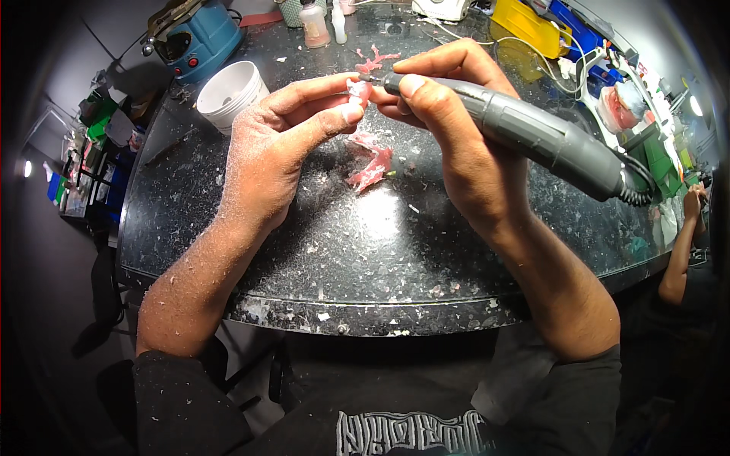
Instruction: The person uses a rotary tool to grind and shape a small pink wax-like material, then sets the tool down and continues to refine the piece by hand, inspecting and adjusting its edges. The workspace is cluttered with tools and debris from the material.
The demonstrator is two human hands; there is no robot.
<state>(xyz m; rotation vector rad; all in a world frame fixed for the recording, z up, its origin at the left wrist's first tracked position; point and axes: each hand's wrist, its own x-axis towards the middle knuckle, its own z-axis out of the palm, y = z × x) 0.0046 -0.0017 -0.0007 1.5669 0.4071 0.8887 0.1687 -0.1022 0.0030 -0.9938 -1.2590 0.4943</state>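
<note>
Speckled, glossy and black, the surface (334, 266) carries a white, round plastic tub (228, 97) at left. Next, the dusty left hand (274, 140) pinches a small pink-and-white piece (359, 91) near a jagged pink fragment (372, 169). The right hand (471, 156) curls around a dark grey cylindrical handpiece (536, 129) pointing at the piece.

- We see left hand (262, 144) pinching pink-and-white piece (362, 92)
- Right hand (470, 148) grips grey rotary handpiece (532, 131), tip right by the piece
- We note pink fragment (372, 170) on dusty black table (365, 262)
- White tub (234, 108) near left hand
</note>
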